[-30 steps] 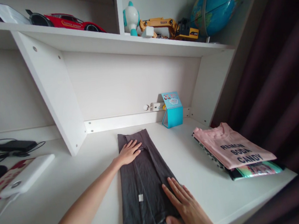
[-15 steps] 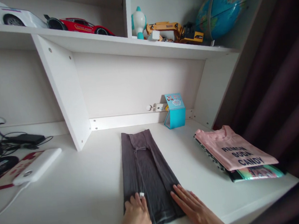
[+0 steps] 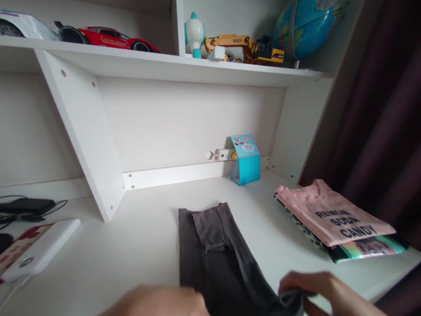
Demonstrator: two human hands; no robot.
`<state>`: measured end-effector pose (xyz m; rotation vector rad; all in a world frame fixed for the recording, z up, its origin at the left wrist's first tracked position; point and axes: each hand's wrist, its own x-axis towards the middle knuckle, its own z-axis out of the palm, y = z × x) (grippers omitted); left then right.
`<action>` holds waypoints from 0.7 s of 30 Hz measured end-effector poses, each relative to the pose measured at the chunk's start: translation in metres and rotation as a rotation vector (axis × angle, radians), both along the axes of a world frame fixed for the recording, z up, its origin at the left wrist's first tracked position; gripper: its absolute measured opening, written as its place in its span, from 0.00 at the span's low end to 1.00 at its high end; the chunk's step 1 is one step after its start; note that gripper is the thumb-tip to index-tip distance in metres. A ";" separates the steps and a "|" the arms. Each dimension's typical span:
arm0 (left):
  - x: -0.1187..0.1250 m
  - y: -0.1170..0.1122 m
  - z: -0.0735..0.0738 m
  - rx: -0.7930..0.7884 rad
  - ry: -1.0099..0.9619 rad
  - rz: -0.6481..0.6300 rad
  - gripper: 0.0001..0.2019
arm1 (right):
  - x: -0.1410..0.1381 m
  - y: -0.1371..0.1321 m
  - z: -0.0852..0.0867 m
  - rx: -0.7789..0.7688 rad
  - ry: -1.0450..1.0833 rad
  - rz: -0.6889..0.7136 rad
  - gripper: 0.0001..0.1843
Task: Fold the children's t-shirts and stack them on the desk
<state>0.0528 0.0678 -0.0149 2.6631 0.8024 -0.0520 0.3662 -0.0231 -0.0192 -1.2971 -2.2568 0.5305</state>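
Observation:
A dark grey garment (image 3: 211,227), folded into a long narrow strip, lies on the white desk (image 3: 145,253). Its far end is flat, with a folded-over flap in the middle. At the near right corner my right hand (image 3: 320,291) pinches the cloth between thumb and fingers and holds it bunched up off the desk. My left hand (image 3: 165,311) is over the garment's near left side, blurred, with its knuckles up and fingers curled. Its fingertips, and whatever they hold, are hidden. The garment's near edge runs out of the picture.
A folded pink shirt (image 3: 338,215) tops a clothes stack at right. Behind stands a blue desk calendar (image 3: 248,164) near a plug. A white power strip (image 3: 41,251) and black cables (image 3: 14,209) lie left. Above, a shelf (image 3: 149,67) holds toy vehicles and a globe (image 3: 311,21).
Both hands have risen from the cloth, where the right lay flat. The right hand has taken hold of the near right corner. The garment has slid toward me.

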 end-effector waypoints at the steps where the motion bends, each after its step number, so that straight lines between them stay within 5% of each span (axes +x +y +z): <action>1: 0.002 0.024 0.018 -0.040 -0.015 -0.051 0.09 | 0.000 0.019 0.010 0.011 0.056 -0.079 0.10; 3: 0.008 0.078 0.042 -0.169 -0.077 -0.080 0.10 | -0.002 0.072 0.017 0.000 0.158 -0.152 0.10; 5: 0.016 0.132 0.045 -0.290 -0.194 0.041 0.11 | -0.006 0.133 0.008 -0.073 0.187 -0.227 0.05; 9: 0.022 0.203 -0.005 -0.511 -0.357 0.431 0.15 | -0.016 0.226 -0.037 -0.176 0.161 -0.319 0.02; 12: 0.015 0.219 -0.040 -0.577 -0.359 0.481 0.17 | -0.017 0.250 -0.064 -0.225 0.140 -0.335 0.06; 16: 0.005 0.222 -0.052 -0.618 -0.469 0.410 0.20 | -0.009 0.254 -0.074 -0.213 0.090 -0.342 0.08; 21: 0.006 0.232 -0.064 -0.212 -0.417 0.408 0.16 | -0.009 0.258 -0.076 -0.105 -0.022 -0.443 0.10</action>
